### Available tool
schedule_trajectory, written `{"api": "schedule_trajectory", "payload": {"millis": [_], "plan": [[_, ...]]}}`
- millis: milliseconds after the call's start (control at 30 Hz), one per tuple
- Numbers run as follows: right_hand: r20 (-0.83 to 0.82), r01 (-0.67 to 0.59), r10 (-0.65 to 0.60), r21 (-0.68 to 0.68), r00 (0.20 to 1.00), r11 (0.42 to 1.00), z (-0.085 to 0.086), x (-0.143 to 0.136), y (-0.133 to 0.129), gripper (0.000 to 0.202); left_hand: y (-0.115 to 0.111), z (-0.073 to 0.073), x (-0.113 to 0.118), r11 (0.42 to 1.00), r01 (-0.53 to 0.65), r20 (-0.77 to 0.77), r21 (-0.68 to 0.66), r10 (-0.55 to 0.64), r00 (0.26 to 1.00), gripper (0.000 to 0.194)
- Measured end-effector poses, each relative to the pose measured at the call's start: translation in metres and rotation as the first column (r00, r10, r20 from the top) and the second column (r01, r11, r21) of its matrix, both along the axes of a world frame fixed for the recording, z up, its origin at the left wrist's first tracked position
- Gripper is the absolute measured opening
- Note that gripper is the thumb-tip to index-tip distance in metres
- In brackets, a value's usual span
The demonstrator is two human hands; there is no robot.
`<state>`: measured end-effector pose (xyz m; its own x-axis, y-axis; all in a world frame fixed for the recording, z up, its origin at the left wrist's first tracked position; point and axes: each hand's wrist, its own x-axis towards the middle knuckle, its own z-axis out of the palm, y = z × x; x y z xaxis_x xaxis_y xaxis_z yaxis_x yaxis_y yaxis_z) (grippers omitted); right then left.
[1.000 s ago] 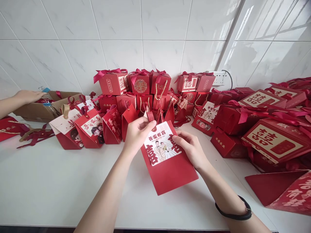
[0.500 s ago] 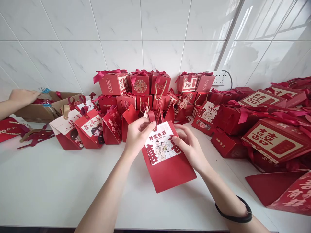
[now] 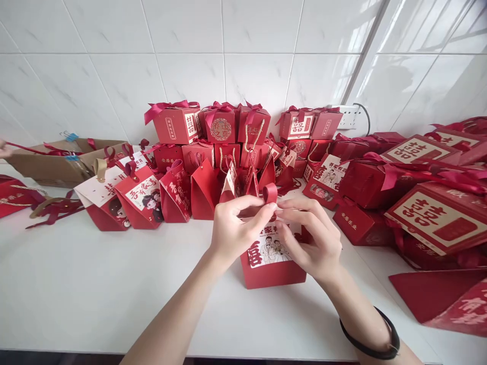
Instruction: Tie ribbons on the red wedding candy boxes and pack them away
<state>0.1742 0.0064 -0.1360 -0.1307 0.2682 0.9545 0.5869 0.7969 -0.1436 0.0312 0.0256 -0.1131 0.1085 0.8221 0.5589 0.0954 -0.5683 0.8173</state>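
A red gift box [image 3: 274,276] with a white panel of a bride and groom stands upright on the table in front of me. My left hand [image 3: 238,228] pinches the top of the box beside its red ribbon loop [image 3: 270,193]. From the other side, my right hand [image 3: 314,235] closes its fingers on the same top edge, and a black band circles that wrist. Both hands cover the upper part of the box, so the fastening between the fingertips is mostly hidden.
Finished gift boxes [image 3: 140,197] stand in a row behind to the left. Stacked boxes [image 3: 177,124] line the tiled wall, and more pile up [image 3: 426,215] at right. A co-worker's hand [image 3: 4,150] pulls a ribbon by a cardboard box [image 3: 49,170]. A power strip [image 3: 348,119] is behind.
My hands have moved right, and the box has gone from tilted to upright with its ribbon loop standing up. The co-worker's hand has moved left, drawing a ribbon from the cardboard box.
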Motion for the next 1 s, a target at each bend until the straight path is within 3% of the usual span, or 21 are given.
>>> {"api": "schedule_trajectory", "payload": {"millis": [333,833,933,1000], "plan": [[-0.009,0.006,-0.006,-0.022,1.0,1.0,0.0029,-0.0017,-0.0018,0.017,0.0002,0.0016,-0.0004,1.0,-0.02,-0.022,0.011,0.02,1.0,0.023],[-0.062,-0.063,0.054,-0.157,0.997,0.986,-0.0002,-0.0016,-0.0022,0.017,0.0004,0.001,0.0015,1.0,-0.015,-0.016,0.014,0.016,1.0,0.022],[-0.202,-0.133,0.08,-0.268,0.976,0.954,-0.0023,-0.0011,-0.0007,0.043,0.0032,0.0017,-0.0006,0.999,-0.051,0.004,-0.008,0.051,0.999,0.021],[-0.31,-0.228,0.083,-0.467,0.947,0.854,-0.0002,0.0003,0.0001,0.054,0.0099,0.0023,-0.0046,0.992,-0.11,0.051,-0.063,0.113,0.992,0.02]]}}
